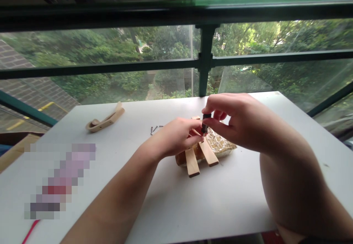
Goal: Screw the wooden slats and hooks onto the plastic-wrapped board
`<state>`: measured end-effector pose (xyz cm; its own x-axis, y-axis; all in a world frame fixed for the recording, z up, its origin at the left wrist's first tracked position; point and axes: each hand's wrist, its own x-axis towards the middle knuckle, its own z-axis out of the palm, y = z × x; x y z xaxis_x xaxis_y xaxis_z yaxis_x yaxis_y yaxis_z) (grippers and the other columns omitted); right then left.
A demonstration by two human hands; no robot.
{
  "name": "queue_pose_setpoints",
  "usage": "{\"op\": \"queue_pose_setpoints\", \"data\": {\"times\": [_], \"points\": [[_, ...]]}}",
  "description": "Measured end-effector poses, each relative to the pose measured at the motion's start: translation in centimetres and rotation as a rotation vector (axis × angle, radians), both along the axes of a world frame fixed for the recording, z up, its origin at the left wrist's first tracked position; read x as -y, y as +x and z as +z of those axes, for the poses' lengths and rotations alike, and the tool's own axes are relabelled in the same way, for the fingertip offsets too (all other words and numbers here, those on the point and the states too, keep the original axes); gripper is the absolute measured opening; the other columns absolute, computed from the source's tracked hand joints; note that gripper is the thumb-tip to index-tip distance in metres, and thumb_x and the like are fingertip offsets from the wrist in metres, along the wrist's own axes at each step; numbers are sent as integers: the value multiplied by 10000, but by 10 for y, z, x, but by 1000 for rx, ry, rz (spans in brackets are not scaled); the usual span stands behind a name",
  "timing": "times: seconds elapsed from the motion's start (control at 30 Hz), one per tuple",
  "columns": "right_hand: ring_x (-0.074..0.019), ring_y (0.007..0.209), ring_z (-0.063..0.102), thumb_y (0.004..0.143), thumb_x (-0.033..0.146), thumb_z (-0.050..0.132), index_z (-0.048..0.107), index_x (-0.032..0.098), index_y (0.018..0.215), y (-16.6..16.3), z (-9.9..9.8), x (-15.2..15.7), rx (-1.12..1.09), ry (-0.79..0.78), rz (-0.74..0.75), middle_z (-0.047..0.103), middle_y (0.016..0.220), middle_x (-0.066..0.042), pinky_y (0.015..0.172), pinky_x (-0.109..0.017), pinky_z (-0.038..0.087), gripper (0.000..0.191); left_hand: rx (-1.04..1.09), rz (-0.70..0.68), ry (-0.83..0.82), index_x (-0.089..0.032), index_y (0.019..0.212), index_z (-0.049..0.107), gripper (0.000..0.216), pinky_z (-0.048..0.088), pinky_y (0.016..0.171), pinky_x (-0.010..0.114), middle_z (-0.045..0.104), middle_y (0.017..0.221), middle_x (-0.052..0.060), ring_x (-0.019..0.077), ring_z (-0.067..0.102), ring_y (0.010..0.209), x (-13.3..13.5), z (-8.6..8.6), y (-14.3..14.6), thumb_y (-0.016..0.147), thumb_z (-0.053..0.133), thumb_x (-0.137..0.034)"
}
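My right hand [228,117] grips a short dark screwdriver [204,122] by its handle, with the shaft pointing down. Close beside its tip, my left hand [184,135] has thumb and fingers pinched together; what they hold is too small to make out. Beneath both hands lie two pale wooden slats [209,154], side by side and partly hidden by the left fingers. The slats rest across a brown block with a whitish, net-like top [220,141]. Several small screws [154,129] lie just beyond my left wrist.
A curved wooden piece [106,120] lies at the table's far left. Nearer, a blurred-out pinkish object [68,174] has a red cord [30,231] beside it. The white table [220,200] stands against a green-framed window railing [206,60]. A cardboard box [20,148] stands left of the table.
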<state>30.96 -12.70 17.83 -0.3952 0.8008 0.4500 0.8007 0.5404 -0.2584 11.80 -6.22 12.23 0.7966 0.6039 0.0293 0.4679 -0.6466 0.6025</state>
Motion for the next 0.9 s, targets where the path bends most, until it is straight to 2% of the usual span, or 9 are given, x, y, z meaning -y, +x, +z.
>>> {"op": "queue_pose_setpoints", "data": {"times": [0.2,0.33,0.6,0.9], "points": [[-124,662,561,813,207,611,564,198,834,0,0,0,10,-10,-6,614,741,14,588,-255,387,52,-3,-10,64,-235,942,665,122,455,720,242,721,904,-29,140,652,823,-3,-11,5,872,568,-253],[-122,660,560,812,203,610,555,200,840,-1,0,-1,0,-9,-3,611,742,19,589,-258,383,62,-42,7,71,-245,919,664,134,447,690,238,717,894,-43,132,643,797,-4,-12,4,855,552,-206],[-125,666,569,816,201,609,555,197,845,-1,0,-1,-6,-9,3,616,749,11,591,-259,370,62,-103,26,95,-250,938,662,127,462,668,251,716,917,-30,158,646,809,-1,-16,5,843,576,-254],[-121,647,560,814,198,613,556,195,839,-2,0,0,-5,-3,0,618,738,9,577,-255,356,62,-156,77,231,-196,779,638,155,419,568,258,706,814,15,158,617,678,3,-16,11,835,602,-336]]}}
